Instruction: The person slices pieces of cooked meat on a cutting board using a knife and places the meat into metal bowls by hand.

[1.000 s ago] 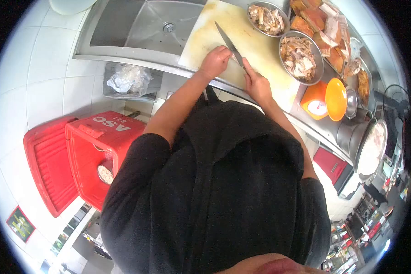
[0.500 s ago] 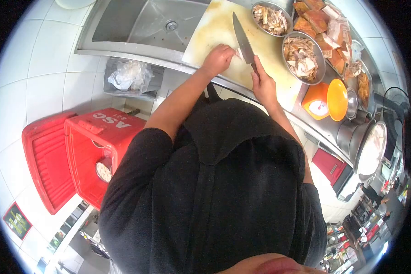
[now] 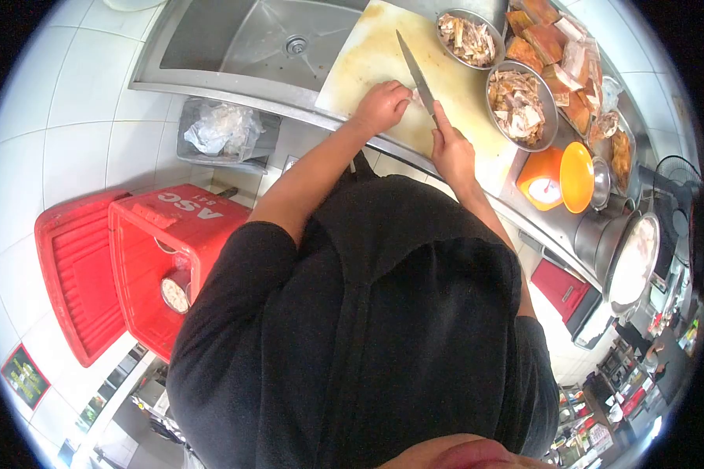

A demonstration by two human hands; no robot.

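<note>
Steel-bladed, the knife [image 3: 414, 69] slanted over the cutting board [image 3: 368, 47], held in the right hand's closed grip [image 3: 454, 151], presumably for control. Whether the left hand's curled grip [image 3: 385, 107] pinched the pale scrap [image 3: 417, 96] was unclear; a metal bowl [image 3: 551, 117] stood near, likely for easy reach.

knife [image 3: 416, 72] in right grip [image 3: 454, 154], pale board [image 3: 465, 102]

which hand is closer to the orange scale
Right: the right hand, gripping the knife, is just left of the orange scale. The left hand is farther left, across the knife from the scale.
</note>
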